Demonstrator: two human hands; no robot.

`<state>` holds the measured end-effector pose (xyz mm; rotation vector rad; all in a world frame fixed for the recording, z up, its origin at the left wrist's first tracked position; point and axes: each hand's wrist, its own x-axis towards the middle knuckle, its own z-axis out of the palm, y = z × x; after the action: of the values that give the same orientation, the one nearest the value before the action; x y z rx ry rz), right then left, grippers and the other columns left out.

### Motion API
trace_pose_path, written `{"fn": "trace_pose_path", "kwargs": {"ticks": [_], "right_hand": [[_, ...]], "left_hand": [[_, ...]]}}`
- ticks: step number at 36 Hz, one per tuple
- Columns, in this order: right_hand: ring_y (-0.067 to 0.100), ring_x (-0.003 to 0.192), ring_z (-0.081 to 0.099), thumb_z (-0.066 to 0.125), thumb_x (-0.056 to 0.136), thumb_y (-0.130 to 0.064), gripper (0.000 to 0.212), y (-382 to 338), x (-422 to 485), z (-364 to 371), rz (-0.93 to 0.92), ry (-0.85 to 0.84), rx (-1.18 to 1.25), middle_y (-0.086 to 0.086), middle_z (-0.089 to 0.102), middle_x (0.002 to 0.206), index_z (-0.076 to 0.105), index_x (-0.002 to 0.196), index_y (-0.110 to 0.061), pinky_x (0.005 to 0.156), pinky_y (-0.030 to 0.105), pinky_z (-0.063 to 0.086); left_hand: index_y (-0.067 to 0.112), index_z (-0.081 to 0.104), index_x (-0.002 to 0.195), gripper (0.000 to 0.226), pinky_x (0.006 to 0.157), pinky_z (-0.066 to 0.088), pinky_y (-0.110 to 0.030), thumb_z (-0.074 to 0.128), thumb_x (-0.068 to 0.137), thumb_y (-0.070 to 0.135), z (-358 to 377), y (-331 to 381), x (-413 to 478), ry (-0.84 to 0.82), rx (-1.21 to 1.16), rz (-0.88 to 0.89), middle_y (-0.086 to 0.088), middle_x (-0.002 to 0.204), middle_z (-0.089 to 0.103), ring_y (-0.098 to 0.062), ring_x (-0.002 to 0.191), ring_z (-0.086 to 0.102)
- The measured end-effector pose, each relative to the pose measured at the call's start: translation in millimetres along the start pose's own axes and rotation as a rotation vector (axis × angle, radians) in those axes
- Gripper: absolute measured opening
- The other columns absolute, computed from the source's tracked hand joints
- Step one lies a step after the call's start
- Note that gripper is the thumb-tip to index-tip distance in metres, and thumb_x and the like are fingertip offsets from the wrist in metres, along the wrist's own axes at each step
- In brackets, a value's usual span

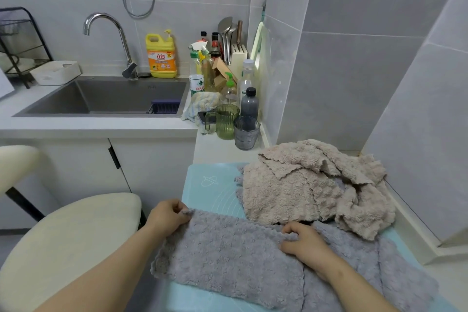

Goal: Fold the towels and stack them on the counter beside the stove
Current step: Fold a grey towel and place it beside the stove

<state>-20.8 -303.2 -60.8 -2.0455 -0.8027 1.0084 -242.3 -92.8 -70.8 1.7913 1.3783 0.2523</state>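
A grey fluffy towel [228, 256] lies spread on a light blue mat [212, 185] on the counter in front of me. My left hand [168, 215] pinches its far left corner. My right hand [304, 240] grips the far edge of the same towel near its right end, fingers curled into the fabric. More grey towel [367, 271] lies under and to the right of it. A crumpled heap of beige towels [311, 185] sits behind, at the back right of the mat.
Two tumblers, green [226, 121] and grey [246, 133], stand behind the mat with bottles [249, 104] and a cloth [202, 104]. The sink [109, 99] and tap [109, 40] are at the left. A cream stool [68, 240] stands beside the counter. A tiled wall [354, 83] borders the right.
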Motion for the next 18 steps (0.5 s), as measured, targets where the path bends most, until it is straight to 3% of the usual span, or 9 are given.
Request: {"fn": "trace_pose_path", "kwargs": {"ticks": [3, 10, 13, 15, 18], "right_hand": [[0.014, 0.059, 0.042, 0.058, 0.08, 0.0, 0.018, -1.2, 0.3, -2.8, 0.033, -0.034, 0.019, -0.002, 0.054, 0.077, 0.05, 0.079, -0.016, 0.053, 0.024, 0.031], [0.023, 0.083, 0.053, 0.061, 0.087, -0.009, 0.011, 5.4, 9.8, 0.8, 0.047, 0.027, 0.183, 0.007, 0.057, 0.091, 0.057, 0.08, -0.016, 0.074, 0.03, 0.039], [0.024, 0.082, 0.053, 0.06, 0.089, -0.01, 0.018, 6.1, 14.3, 2.2, 0.066, 0.051, 0.239, 0.012, 0.056, 0.083, 0.054, 0.071, -0.012, 0.074, 0.032, 0.038], [0.028, 0.096, 0.058, 0.059, 0.09, -0.015, 0.006, 7.1, 14.7, 4.3, 0.088, 0.048, 0.226, 0.018, 0.06, 0.101, 0.059, 0.085, -0.011, 0.083, 0.036, 0.044], [0.031, 0.124, 0.048, 0.05, 0.095, -0.019, 0.033, 11.3, 17.4, 5.8, 0.124, 0.062, 0.214, 0.01, 0.049, 0.135, 0.052, 0.128, -0.016, 0.104, 0.047, 0.04]], "left_hand": [[0.016, 0.059, 0.069, 0.016, 0.062, 0.041, -0.027, 0.07, 0.08, 0.011, 0.6, -0.4, 0.2, 0.036, -0.052, 0.019, -0.001, 0.069, 0.062, -0.017, 0.068, 0.054], [0.009, 0.054, 0.066, 0.022, 0.056, 0.038, -0.024, 0.07, 0.08, 0.004, -1.3, -2.9, -2.9, 0.056, -0.229, -0.011, -0.006, 0.065, 0.056, -0.018, 0.063, 0.05], [0.009, 0.056, 0.071, 0.018, 0.059, 0.038, -0.026, 0.07, 0.082, 0.009, -2.2, -3.3, -3.4, 0.055, -0.278, -0.012, -0.006, 0.068, 0.056, -0.019, 0.065, 0.049], [0.01, 0.056, 0.077, 0.014, 0.062, 0.04, -0.027, 0.066, 0.086, 0.015, -1.1, -3.2, -3.4, 0.045, -0.274, -0.023, -0.006, 0.074, 0.057, -0.018, 0.067, 0.05], [0.012, 0.056, 0.091, 0.015, 0.076, 0.044, -0.031, 0.059, 0.09, 0.027, 1.0, -2.1, -5.3, -0.01, -0.22, -0.087, -0.009, 0.092, 0.06, -0.02, 0.08, 0.054]]}}
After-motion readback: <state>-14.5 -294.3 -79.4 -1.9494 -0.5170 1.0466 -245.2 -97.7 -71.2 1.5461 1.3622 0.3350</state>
